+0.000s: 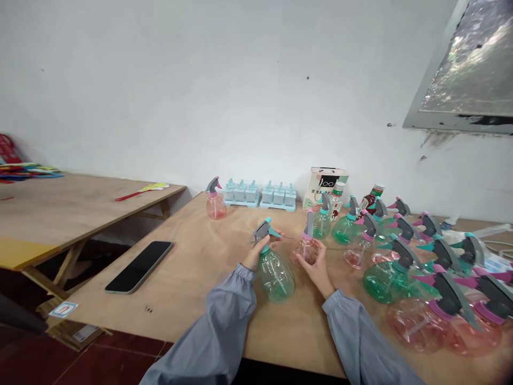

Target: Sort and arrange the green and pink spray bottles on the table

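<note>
My left hand (253, 255) is closed around the neck of a green spray bottle (276, 276) with a grey and teal trigger head; its clear body tilts toward the lower right. In my right hand (318, 262) is a pink spray bottle (303, 249) with a grey and pink head, gripped at the side of its body. The two bottles are close together in front of me. To the right of my right hand stands another pink spray bottle (358, 253) among several green and pink ones.
A black phone (139, 267) lies on the wooden table (192, 278). At the back are a lone pink spray bottle (216, 206), light-blue popsicle molds (241, 193), a carton (320, 187) and a dark-red bottle (369, 201). Left stands another table (88, 200) with a red-handled fly swatter (140, 191).
</note>
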The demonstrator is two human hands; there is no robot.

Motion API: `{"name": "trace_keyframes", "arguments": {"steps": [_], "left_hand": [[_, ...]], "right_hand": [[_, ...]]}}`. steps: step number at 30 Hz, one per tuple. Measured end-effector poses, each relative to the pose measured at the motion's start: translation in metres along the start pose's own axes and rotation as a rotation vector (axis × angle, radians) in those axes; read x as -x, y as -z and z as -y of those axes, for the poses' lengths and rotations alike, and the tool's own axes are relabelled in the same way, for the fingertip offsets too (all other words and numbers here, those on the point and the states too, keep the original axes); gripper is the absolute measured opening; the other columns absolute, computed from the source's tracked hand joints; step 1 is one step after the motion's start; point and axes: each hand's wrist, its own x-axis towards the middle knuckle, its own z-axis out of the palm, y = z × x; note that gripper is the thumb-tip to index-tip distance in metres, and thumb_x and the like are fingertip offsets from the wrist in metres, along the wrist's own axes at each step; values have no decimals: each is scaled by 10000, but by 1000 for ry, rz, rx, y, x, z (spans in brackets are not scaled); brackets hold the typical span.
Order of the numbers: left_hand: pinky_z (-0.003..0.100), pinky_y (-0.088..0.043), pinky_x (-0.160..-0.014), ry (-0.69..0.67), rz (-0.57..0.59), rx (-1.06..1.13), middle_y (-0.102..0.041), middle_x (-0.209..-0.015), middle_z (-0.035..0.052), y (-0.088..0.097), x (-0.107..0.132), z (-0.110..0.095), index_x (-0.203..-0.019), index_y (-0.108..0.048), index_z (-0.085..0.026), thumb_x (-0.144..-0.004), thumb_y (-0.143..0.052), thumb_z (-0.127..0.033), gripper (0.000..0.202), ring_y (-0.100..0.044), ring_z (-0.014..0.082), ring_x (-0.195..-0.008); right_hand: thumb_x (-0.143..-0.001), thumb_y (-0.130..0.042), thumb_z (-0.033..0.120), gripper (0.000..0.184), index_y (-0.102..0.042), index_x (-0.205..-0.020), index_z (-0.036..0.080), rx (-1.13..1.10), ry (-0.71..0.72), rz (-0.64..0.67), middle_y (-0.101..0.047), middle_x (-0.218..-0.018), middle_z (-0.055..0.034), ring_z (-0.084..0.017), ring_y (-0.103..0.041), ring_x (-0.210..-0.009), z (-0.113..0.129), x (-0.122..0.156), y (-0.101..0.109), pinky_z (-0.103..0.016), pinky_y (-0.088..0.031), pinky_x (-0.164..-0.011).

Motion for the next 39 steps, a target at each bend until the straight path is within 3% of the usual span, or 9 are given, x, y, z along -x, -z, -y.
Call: {"name": "trace_keyframes", "arguments": {"steps": [3,8,13,18,22,24,28,34,39], "left_hand": [[371,-504,-952,-15,-36,-41,-758,-1103,89,-2,2,0,-997,-742,-209,-705,-796,-551,454,-697,267,-1069],[347,-508,-788,-150,-194,-103,-693,-742,33,-7,3,0,-729,-677,-208,-657,-779,-526,342,-676,212,-765],[386,-502,-902,-161,-98,-209,-752,-889,63,-16,8,-5,-844,-725,-223,-678,-765,-471,302,-693,242,-885],[386,-497,-829,-267,-280,-197,-681,-699,38,-19,11,-3,-706,-654,-228,-703,-697,-515,290,-676,237,-774],[428,-464,-1003,-235,-154,-205,-760,-980,60,-17,11,-3,-871,-724,-247,-713,-711,-499,298,-681,290,-1056],[442,-438,-1050,-237,-158,-205,-757,-1006,62,-15,10,-2,-884,-725,-256,-714,-718,-496,295,-669,302,-1110],[448,-467,-972,-303,-318,-188,-696,-761,62,-12,10,2,-715,-656,-260,-710,-695,-507,250,-680,319,-1028],[439,-464,-963,-260,-217,-198,-759,-983,73,-17,10,-4,-863,-721,-254,-698,-719,-494,291,-670,304,-1009],[435,-480,-891,-227,-224,-280,-689,-722,40,-15,10,-7,-692,-667,-246,-674,-742,-509,274,-654,261,-787]], "right_hand": [[-726,-820,526,777,-412,-1326,246,-11,-14,35,-531,-1364,-155,-315,-574,-1269,-2,0,4,-558,-476,-1093],[-711,-831,537,790,-417,-1321,251,-23,-34,45,-536,-1357,-154,-319,-577,-1263,-3,0,7,-569,-486,-1080],[-707,-828,544,770,-430,-1297,248,-29,-23,44,-550,-1335,-151,-309,-606,-1221,2,1,7,-553,-508,-1058],[-701,-830,558,777,-434,-1292,245,-18,-22,53,-554,-1329,-152,-314,-603,-1224,5,1,8,-551,-510,-1054],[-706,-829,566,782,-434,-1299,245,-14,-23,56,-557,-1329,-147,-309,-597,-1232,5,2,9,-538,-517,-1047],[-705,-829,572,780,-442,-1297,243,-5,-16,43,-564,-1316,-145,-307,-600,-1223,4,2,8,-536,-521,-1041],[-689,-835,584,780,-460,-1280,239,8,6,28,-582,-1285,-142,-309,-612,-1195,4,1,8,-536,-528,-1025],[-705,-826,573,759,-452,-1277,242,-10,12,37,-582,-1287,-144,-310,-621,-1186,7,1,8,-539,-523,-1024],[-691,-829,592,782,-444,-1271,235,-22,6,23,-572,-1286,-154,-311,-630,-1162,6,2,6,-550,-535,-1005]]}}
